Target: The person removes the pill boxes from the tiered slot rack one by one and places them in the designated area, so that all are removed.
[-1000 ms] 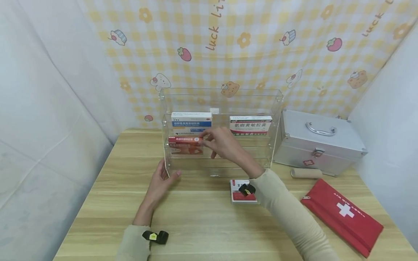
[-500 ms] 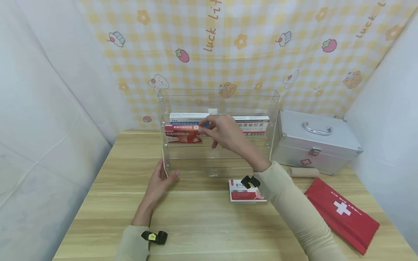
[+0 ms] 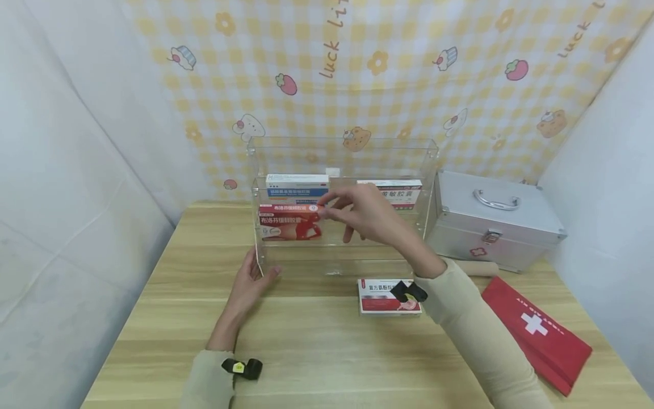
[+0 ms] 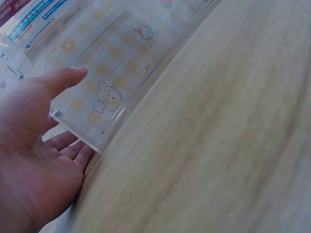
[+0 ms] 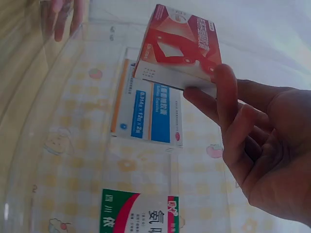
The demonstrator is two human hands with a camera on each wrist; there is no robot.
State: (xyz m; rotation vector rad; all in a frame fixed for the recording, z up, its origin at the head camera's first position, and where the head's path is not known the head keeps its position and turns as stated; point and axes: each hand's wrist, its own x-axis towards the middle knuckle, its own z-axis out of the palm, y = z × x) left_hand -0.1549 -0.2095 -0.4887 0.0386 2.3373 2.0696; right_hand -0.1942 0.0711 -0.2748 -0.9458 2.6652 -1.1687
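Your right hand [image 3: 367, 213] pinches one red box [image 3: 288, 225], just left of it; your spread left hand [image 3: 249, 288] touches one rack [image 3: 311, 267].

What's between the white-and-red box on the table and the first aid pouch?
The beige right sleeve runs between the box and the pouch; head view shows it.

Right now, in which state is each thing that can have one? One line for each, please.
Red ibuprofen capsule box: pinched by right hand
Clear acrylic rack: upright
Blue-and-white capsule box: standing in rack
Green-and-red capsule box: standing in rack
Red-and-white medicine box: lying flat
Aluminium case: lid shut
First aid pouch: lying flat; open or shut unclear
Beige tube: lying on its side
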